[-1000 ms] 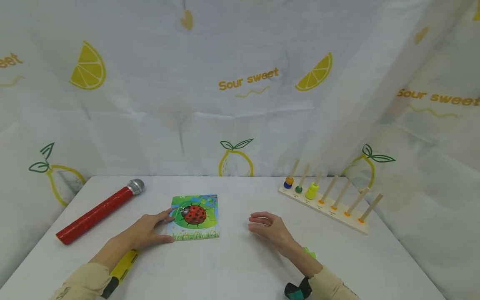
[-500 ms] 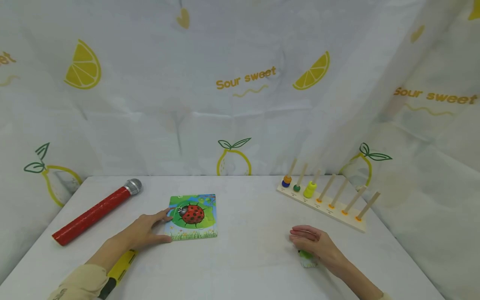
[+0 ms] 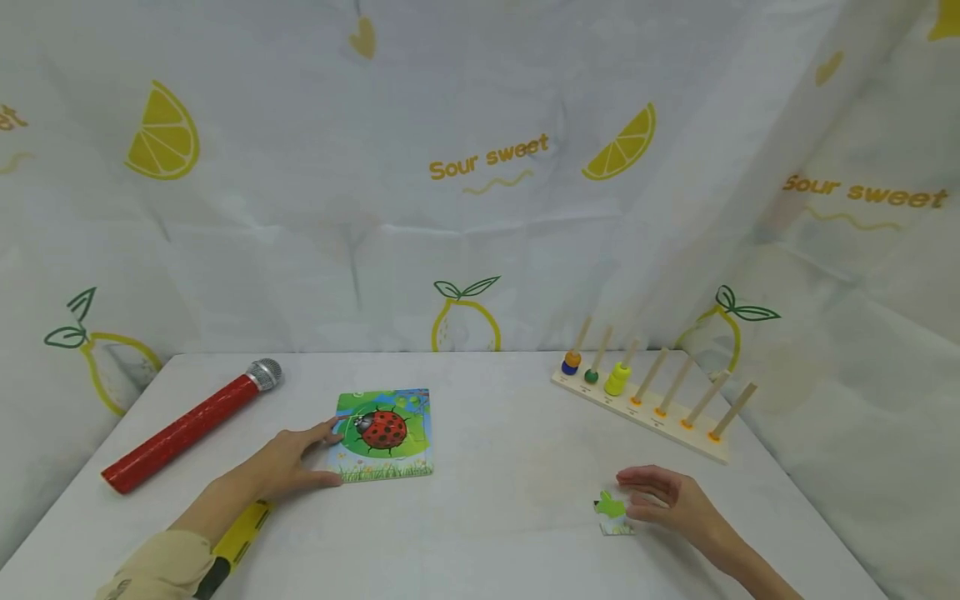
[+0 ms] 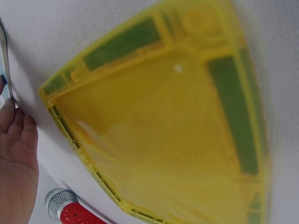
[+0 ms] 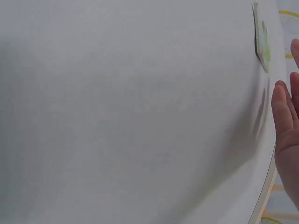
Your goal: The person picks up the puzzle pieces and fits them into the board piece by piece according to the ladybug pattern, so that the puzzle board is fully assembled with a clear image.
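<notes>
A square ladybug jigsaw puzzle (image 3: 382, 429) lies left of the table's middle. My left hand (image 3: 292, 462) rests at its left edge, fingertips on the upper part and thumb by the lower left corner. Toward the right, a loose green and white puzzle piece (image 3: 615, 517) lies on the table. My right hand (image 3: 675, 508) is just right of that piece, fingers lightly bent and apart, thumb close to the piece's edge. In the right wrist view, the piece (image 5: 262, 39) sits flat beyond my fingertips, with nothing in the hand.
A red microphone (image 3: 191, 425) with a silver head lies at the left. Beneath my left forearm is a yellow see-through plastic frame (image 4: 140, 126). A wooden peg board (image 3: 637, 408) with coloured beads on several pegs stands at the back right. A printed curtain (image 3: 480, 233) hangs behind.
My right hand has moved right and toward me from mid-table, passing over the loose piece and uncovering it. My left hand has stayed at the puzzle. The head view has shifted slightly.
</notes>
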The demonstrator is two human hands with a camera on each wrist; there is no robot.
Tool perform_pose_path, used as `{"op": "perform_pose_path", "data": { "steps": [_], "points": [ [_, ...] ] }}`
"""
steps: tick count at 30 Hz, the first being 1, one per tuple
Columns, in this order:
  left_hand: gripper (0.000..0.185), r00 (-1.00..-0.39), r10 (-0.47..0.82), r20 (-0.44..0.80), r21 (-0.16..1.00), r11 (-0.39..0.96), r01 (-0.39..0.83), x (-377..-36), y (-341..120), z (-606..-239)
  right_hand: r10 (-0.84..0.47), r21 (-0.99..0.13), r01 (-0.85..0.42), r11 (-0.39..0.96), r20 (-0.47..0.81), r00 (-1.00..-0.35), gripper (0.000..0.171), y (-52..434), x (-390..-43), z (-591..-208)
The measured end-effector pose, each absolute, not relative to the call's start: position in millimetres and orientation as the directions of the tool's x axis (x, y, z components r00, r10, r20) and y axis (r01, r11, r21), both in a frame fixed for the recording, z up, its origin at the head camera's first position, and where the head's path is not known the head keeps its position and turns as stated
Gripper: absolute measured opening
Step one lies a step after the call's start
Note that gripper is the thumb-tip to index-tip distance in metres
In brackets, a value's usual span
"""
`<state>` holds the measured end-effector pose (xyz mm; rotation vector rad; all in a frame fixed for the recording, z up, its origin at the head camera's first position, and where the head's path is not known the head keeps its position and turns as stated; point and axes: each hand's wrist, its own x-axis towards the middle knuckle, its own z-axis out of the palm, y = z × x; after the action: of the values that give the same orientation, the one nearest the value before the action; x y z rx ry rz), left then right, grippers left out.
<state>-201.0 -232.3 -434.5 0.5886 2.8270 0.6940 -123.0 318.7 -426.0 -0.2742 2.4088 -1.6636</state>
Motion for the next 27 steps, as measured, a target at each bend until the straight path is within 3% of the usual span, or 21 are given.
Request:
{"op": "perform_pose_path", "data": {
  "steps": [7,13,22,27],
  "points": [
    [0.084,-0.906,0.416,-0.075,0.477,0.813,0.334,-202,-232,-435,-0.425,-0.938,-0.206,0.280,0.071,-0.903,0.062,327,-118,-440],
    [0.086,-0.911,0.403,-0.086,0.475,0.821,0.318,-202,-232,-435,-0.422,-0.919,-0.260,0.295,0.119,-0.899,0.064,324,-117,-443],
    [0.083,-0.903,0.425,-0.065,0.473,0.810,0.348,-202,-233,-436,-0.395,-0.895,-0.252,0.369,0.095,-0.914,0.053,319,-118,-439],
    [0.084,-0.904,0.424,-0.063,0.471,0.811,0.347,-202,-233,-436,-0.318,-0.897,-0.087,0.433,-0.061,-0.946,0.056,317,-119,-435]
  ]
}}
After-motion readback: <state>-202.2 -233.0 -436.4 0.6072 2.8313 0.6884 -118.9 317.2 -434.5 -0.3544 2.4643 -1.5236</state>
